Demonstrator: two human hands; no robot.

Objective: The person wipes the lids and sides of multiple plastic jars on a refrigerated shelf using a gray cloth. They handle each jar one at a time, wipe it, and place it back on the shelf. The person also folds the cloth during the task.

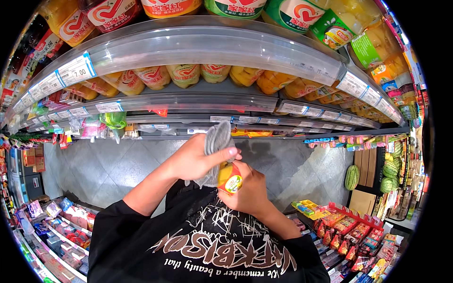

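Note:
A grey cloth (218, 139) is bunched in my left hand (191, 159), with the thumb laid across it. Part of the cloth drapes down behind and beside a small jar (230, 177) with yellow contents and a red-orange label. My right hand (247, 189) grips this jar from the right side, in front of my chest. Cloth and jar touch near the jar's far end, which the cloth and fingers mostly hide. Before me, rows of jarred fruit (184, 75) stand on a shelf behind a clear plastic shelf guard (198, 42).
Larger fruit jars (244, 7) line the upper shelf. Price tags (76, 70) run along the shelf edges. Grey floor tiles (113, 166) lie below. A watermelon (352, 177) rests at the right. Packaged goods (357, 226) fill a display behind me on the right; another shelf (63, 244) is behind left.

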